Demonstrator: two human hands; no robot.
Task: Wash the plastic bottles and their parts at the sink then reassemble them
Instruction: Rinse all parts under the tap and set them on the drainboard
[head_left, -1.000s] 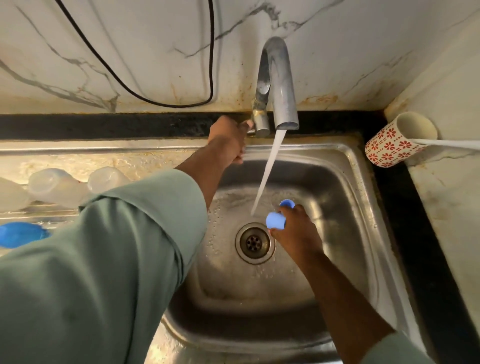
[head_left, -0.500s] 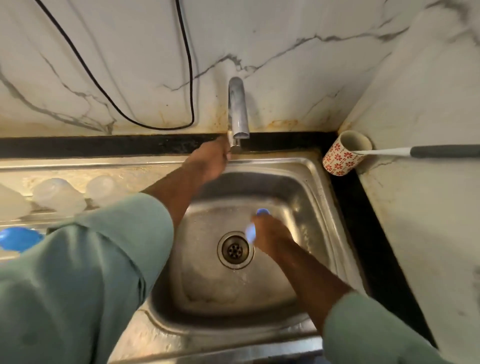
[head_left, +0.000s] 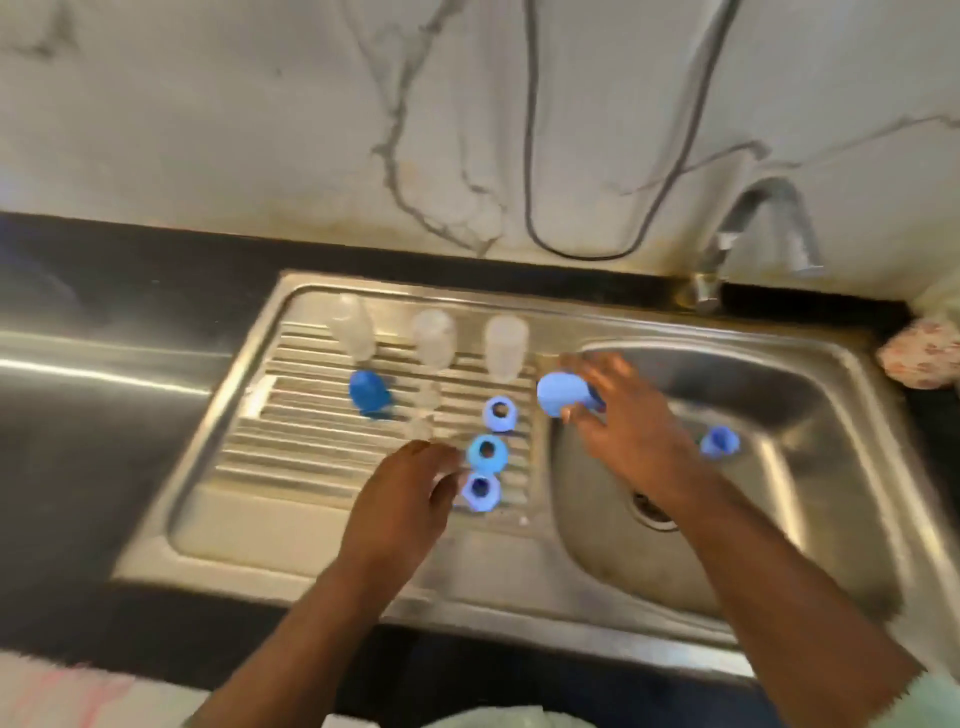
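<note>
Bottles, three clear plastic ones, stand in a row along the back of the ridged steel drainboard left of the sink. In front of them a dark blue cap sits on the ridges, and three light blue rings with holes through their middles lie in a line near the drainboard's right edge, one behind the other. The right hand hovers over the sink's left rim, its fingers curled round a light blue cap held just beside the rearmost ring. The left hand reaches over the drainboard with its fingers loosely bent close to the two nearer rings; blur hides whether they touch anything. Another small blue part lies inside the sink basin, right of the right hand. The tap stands at the back over the sink. A patterned cup rests on the dark counter at the far right, and a black cable hangs down the marble wall.
</note>
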